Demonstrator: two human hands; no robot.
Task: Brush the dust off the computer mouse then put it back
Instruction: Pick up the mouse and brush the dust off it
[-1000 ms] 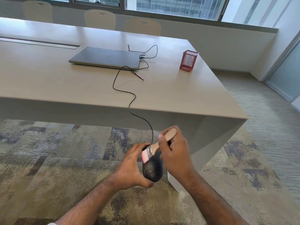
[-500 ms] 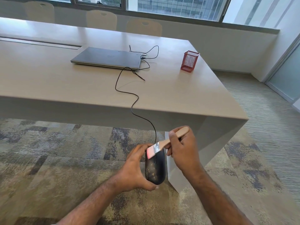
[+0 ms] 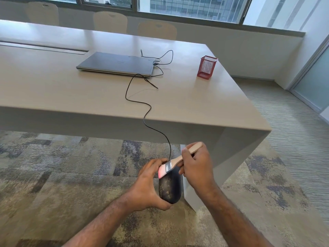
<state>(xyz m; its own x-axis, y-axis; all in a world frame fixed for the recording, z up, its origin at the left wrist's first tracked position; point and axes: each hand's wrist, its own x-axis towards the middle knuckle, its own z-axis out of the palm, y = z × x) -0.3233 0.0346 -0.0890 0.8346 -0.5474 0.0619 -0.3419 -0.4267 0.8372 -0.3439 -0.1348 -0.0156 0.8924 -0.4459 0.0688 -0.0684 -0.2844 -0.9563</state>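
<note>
- The step in hand is the brushing: the computer mouse point(image 3: 170, 188) is held in the air in front of the bench point(image 3: 195, 111), below its near edge and over the carpet, not resting on anything.
- The left hand point(image 3: 146, 189) grips the mouse from its left side, the fingers curled round the far end and the thumb point(image 3: 162, 206) under the near end (so the hand is clamped on the mouse).
- The top of the mouse shows pale dusty speckles, mostly on the near half, so I judge that the cleaning is not finished.
- The brush point(image 3: 175, 162) touches the far left part of the mouse with its pink bristles; a metal band joins them to a wooden handle.
- The right hand point(image 3: 196, 168) pinches this handle, fingers closed round it.
- The black cable point(image 3: 142, 102) runs from the mouse up over the bench edge toward the closed laptop point(image 3: 115, 64).
- The next move, I think, calls for strokes toward the near end where dust remains, with the left hand keeping the mouse steady; then the mouse goes back on the bench, with care for the cable.
- Writing: the laptop lid carries a small round logo, too small to read. I see no readable label on the mouse, the brush or the red mesh pen holder point(image 3: 206, 67).
</note>
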